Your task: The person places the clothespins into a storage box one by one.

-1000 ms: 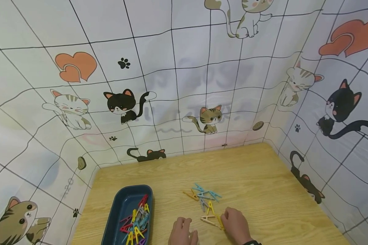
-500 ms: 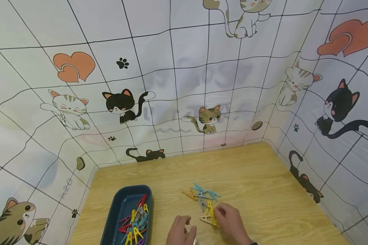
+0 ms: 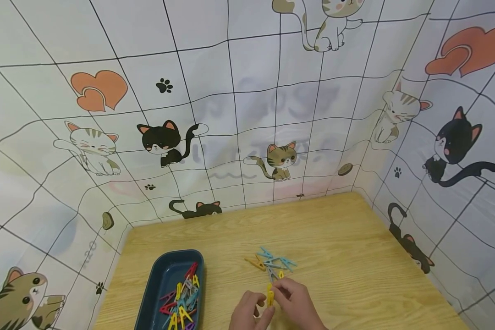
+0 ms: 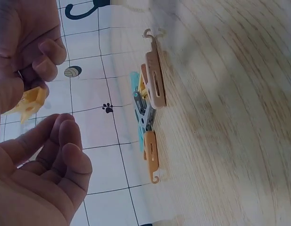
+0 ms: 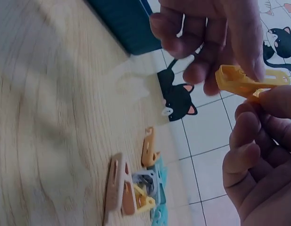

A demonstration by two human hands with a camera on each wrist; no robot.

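Note:
My right hand point(image 3: 298, 303) pinches a yellow clothespin point(image 3: 270, 297) between thumb and fingers, above the table. Beside it is my left hand point(image 3: 247, 312), its fingers loosely curved and apart from the clothespin in the left wrist view. In the right wrist view the left thumb overlaps the clothespin; whether it presses on it I cannot tell. Beyond the hands lie an orange clothespin point(image 3: 255, 263), a grey one, several light blue clothespins point(image 3: 288, 263) and another yellow clothespin point(image 3: 281, 274), partly hidden. A tan clothespin point(image 4: 155, 82) lies nearest in the left wrist view.
A dark blue tray point(image 3: 149, 286) stands left of the hands, with several red, yellow, blue, grey and purple clothespins inside. The wooden table point(image 3: 334, 229) meets a cloth backdrop point(image 3: 214, 101) printed with cats at the back and sides.
My right hand has picked up the yellow clothespin from beside the tan one and brought it left, close to my left hand. The left hand has turned slightly toward it.

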